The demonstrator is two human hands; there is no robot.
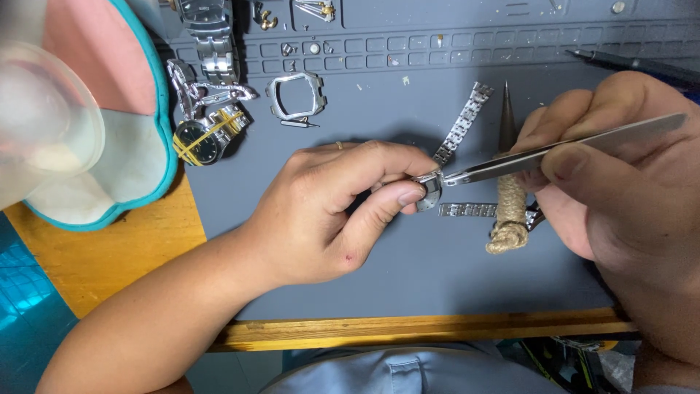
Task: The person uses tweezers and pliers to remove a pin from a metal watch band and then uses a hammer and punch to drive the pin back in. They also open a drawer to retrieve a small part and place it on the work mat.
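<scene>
Head view, looking down on the grey work mat [408, 277] that covered the wooden bench [109, 248]. The left hand [328, 211] lay near the middle of the mat, thumb and forefinger closed together on a small round watch case [430, 191], which showed only as a sliver of metal at the fingertips, at about three o'clock from the knuckles. The right hand [620, 182] came in from three o'clock, its fingers pinched shut on a pair of steel tweezers [554, 152]. The long axis of the tweezers ran from roughly two o'clock down to eight o'clock, and the tips met the case at its upper edge; whether they gripped a part there could not be told. One bracelet half [463, 124] ran off from the case towards one o'clock, another [470, 210] lay towards three o'clock, beneath the tweezers. A pointed tool with a cord-wrapped handle [509, 204] lay along the twelve-to-six line just beside the right hand. At ten o'clock, well apart, lay a dark-dialled watch [198, 140], an empty bezel frame [295, 96] and further steel bracelets [211, 44].
</scene>
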